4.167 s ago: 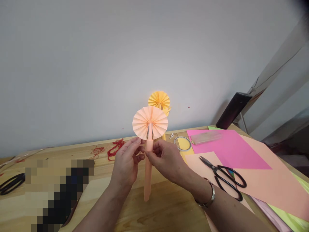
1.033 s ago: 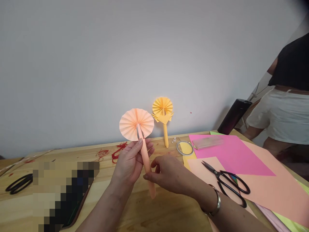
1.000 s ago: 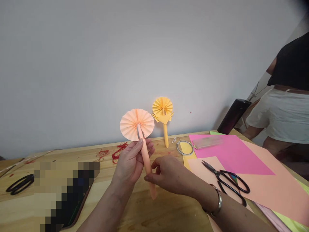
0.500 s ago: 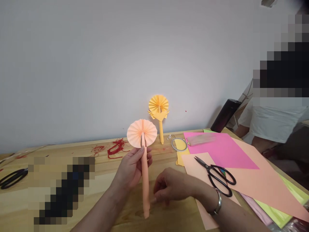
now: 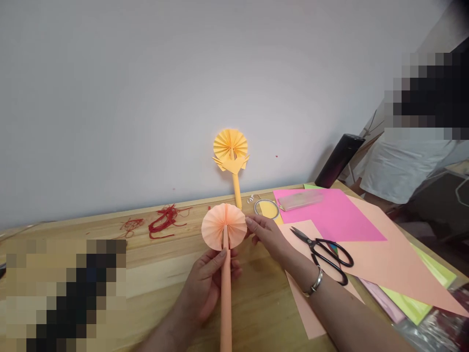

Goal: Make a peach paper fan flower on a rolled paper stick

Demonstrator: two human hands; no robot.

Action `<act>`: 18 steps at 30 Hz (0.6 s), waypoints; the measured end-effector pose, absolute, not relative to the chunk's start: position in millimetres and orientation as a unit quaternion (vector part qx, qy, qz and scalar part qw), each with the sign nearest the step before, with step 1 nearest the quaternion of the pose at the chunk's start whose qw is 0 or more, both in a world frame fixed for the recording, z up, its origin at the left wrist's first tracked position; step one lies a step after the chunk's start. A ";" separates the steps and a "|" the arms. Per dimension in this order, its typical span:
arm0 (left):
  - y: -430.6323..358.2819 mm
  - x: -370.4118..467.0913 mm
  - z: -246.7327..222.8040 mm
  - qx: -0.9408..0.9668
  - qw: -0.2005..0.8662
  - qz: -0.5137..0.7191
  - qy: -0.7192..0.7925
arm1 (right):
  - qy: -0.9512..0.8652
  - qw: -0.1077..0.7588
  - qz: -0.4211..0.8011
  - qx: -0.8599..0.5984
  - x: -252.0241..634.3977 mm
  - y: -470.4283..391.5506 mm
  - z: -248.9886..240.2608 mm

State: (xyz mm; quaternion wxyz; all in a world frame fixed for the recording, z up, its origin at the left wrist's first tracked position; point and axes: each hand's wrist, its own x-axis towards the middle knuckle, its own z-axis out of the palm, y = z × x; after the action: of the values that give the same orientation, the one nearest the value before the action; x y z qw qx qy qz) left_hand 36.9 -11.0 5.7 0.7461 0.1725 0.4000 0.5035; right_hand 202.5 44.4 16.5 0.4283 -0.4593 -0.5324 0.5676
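A peach paper fan with a pleated round head and a rolled paper handle stands upright before me. My left hand is closed around the top of the handle, its thumb in front, just under the head. At the right edge of the pleated head, my right hand pinches the paper between thumb and fingers; some fingertips are hidden behind it. The handle's lower end runs out of the frame. Behind, a yellow paper fan with pointed paper pieces below its head leans against the wall.
Black-handled scissors lie on peach paper sheets at the right. Beyond are a pink sheet, a tape roll and a black cylinder. Red thread lies at left. A person in white is at far right.
My right hand has risen from beside the lower handle to the fan's right edge and taken hold of it. The fan in my left hand sits lower in view.
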 end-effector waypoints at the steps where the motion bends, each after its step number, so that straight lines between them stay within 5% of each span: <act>1: -12.9 38.5 4.2 0.174 0.754 0.492 0.398 | -0.516 0.439 0.583 -0.449 204.3 44.6 17.7; 18: 18.4 15.5 30.3 0.294 0.697 0.502 0.419 | -0.418 0.422 0.688 -0.416 191.4 47.0 35.1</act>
State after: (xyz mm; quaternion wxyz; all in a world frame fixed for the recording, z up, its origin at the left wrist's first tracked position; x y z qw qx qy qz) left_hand 15.5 18.4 30.3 0.6971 0.2942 0.4185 0.5023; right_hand 191.4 47.0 35.1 0.4221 -0.4159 -0.4183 0.6884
